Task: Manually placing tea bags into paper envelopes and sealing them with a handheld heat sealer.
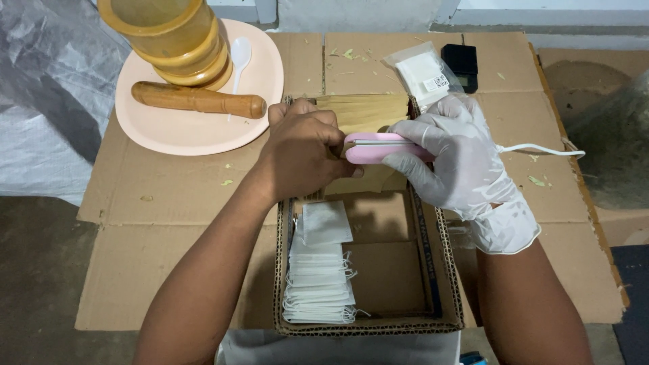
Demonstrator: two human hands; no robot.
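My right hand, in a white glove, grips a small pink handheld sealer with a white cord trailing right. My bare left hand is closed at the sealer's left end, fingers pinched there; what it pinches is hidden. Both hands hover over a wooden block at the far end of a shallow cardboard tray. Several small white drawstring pouches lie stacked in the tray's left side, just below my hands.
A peach plate at back left carries a wooden pestle, a white spoon and stacked yellow containers. A clear bag of white pouches and a black device lie behind. Flattened cardboard covers the floor.
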